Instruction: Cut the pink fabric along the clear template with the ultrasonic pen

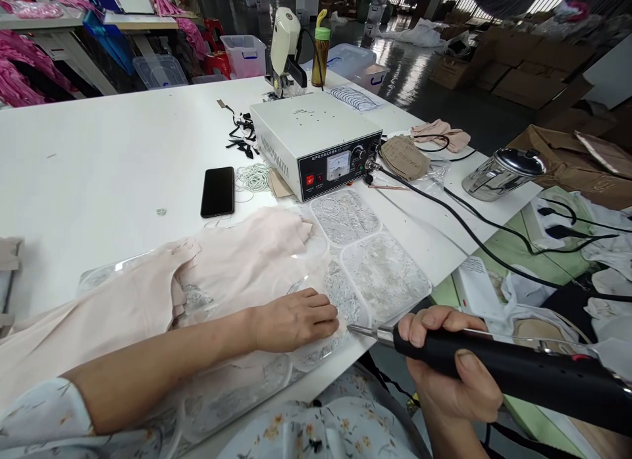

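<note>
My right hand (449,363) is wrapped round a black ultrasonic cutter (513,373), a thick handheld tool with a pointed metal tip. The tip points left, just short of the fingers of my left hand (299,319). That hand lies palm down with its fingers bent and pressed together on the edge of the pale pink fabric (251,251); what lies under the fingertips is hidden. Beneath the fabric is a clear mat (388,274) with rounded, worn-looking panels. Several layers of the fabric spread to the left, partly under my forearm.
Behind the mat stands a white control box (316,139) with a dial; its black cable (464,225) runs right. A phone (218,191), a tangle of pale cord (254,177), a metal mug (503,172), a bottle (320,57) and beige pieces (405,157) lie or stand around it.
</note>
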Motion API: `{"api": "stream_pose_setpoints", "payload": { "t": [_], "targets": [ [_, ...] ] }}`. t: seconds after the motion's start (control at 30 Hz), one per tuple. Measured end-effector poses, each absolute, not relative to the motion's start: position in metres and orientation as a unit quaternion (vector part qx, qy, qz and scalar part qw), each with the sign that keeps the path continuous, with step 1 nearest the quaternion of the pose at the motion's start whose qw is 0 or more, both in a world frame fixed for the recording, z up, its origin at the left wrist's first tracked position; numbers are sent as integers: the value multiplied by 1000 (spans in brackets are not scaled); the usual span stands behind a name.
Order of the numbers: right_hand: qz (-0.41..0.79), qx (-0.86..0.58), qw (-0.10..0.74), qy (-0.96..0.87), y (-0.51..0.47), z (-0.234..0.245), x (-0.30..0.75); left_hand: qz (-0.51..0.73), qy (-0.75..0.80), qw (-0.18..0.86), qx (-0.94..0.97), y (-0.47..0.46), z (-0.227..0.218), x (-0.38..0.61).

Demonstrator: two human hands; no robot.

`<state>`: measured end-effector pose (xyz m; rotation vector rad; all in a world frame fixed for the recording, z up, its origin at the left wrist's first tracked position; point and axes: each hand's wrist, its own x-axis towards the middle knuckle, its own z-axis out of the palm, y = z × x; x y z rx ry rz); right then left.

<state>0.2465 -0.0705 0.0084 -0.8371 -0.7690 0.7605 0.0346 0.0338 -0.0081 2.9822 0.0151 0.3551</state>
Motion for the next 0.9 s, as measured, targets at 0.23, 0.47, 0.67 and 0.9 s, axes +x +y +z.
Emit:
{"api": "stream_pose_setpoints", "payload": {
  "t": [0.23,0.47,0.67,0.9],
  "targets": [
    [340,-390,767,-379,-70,9,246,99,7,67,993,34,-7,35],
    [349,-373,779,-364,-68,14,247,131,4,67,989,34,-6,35],
    [342,-362,781,-378,-66,10,242,145,9,61,988,33,-5,35],
    [346,-357,780,-380,-66,10,241,155,18,46,987,32,-9,32]
  ]
}}
